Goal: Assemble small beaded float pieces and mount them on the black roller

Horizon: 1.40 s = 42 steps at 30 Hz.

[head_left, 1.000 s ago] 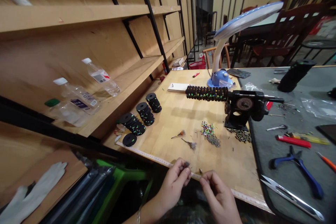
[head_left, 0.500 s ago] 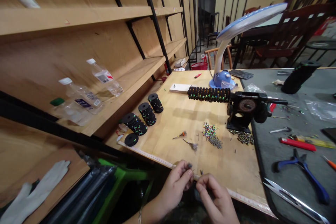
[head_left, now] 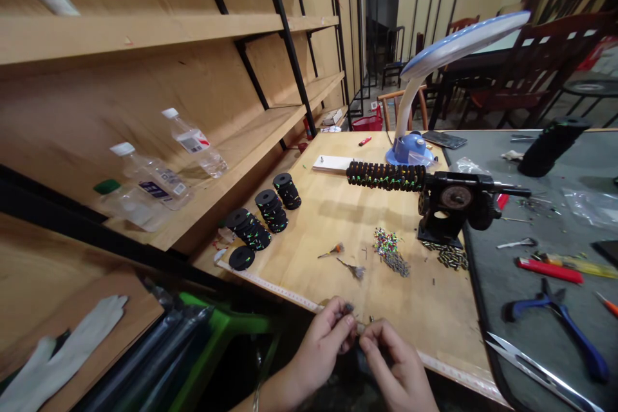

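Observation:
At the table's front edge, my left hand (head_left: pixel 328 333) is closed in a pinch, a small dark bit showing at its fingertips. My right hand (head_left: pixel 392 355) is pinched too, its fingertips almost meeting those of the left. What the fingers hold is too small to name. Beyond them on the wood lie two small bundles of fine strands, one orange-tipped (head_left: pixel 333 250) and one grey (head_left: pixel 353 268). Nearby is a pile of colourful beads (head_left: pixel 385 240) with small grey metal pieces (head_left: pixel 398 264) beside it. Brass-coloured little cylinders (head_left: pixel 451 255) are heaped farther right.
A black clamp device (head_left: pixel 447 199) carries a ridged black foam roll (head_left: pixel 386 176). Black foam spools (head_left: pixel 248 228) stand at left. A blue-white lamp (head_left: pixel 410 145) rises behind. Blue-handled pliers (head_left: pixel 562 322), long tweezers (head_left: pixel 541 370) and a red tool (head_left: pixel 549 270) lie on the grey mat at right.
Both hands stay pinched at the table edge with only slight finger movement. The whole view has shifted a few pixels; nothing on the table has visibly moved.

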Motion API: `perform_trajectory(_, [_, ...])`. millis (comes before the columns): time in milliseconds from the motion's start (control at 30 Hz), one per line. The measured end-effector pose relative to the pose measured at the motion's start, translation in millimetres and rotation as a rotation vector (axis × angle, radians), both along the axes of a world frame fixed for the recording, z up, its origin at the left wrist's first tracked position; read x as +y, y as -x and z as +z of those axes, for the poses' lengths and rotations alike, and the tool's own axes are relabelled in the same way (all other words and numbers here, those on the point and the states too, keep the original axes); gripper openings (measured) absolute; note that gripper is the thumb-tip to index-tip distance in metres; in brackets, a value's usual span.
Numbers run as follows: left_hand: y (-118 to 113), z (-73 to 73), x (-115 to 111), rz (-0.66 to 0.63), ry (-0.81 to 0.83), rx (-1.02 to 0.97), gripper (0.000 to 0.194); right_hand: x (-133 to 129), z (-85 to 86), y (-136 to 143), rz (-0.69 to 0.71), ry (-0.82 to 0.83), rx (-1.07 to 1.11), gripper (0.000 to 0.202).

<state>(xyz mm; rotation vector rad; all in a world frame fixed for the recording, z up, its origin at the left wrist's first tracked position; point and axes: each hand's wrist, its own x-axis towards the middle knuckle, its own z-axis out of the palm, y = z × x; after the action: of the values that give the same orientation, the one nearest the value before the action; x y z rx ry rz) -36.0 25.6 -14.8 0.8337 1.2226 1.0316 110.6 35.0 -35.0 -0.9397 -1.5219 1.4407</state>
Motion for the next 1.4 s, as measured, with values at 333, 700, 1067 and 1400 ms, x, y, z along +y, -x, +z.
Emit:
perform_trajectory(333, [-1,4.7,-1,-0.011,-0.048,-0.014,0.041,1,1.2,-1,-0.042,0.040,0.018,0.028])
perform_trajectory(700, [1,8.8,-5,-0.076,-0.137,0.087,0.036,4,2.2,-2,-0.054,0.221,0.053,0.034])
perform_trajectory(1067, [6,6.4,-11,-0.127,-0.243,0.355,0.020,9,-4.7,0,-0.094,0.453,0.186,0.045])
perform_trajectory(1400, [6,18.4,-9,-0.224,-0.318,0.585,0.014,11,-2.4,4,-0.147,0.623,0.281,0.046])
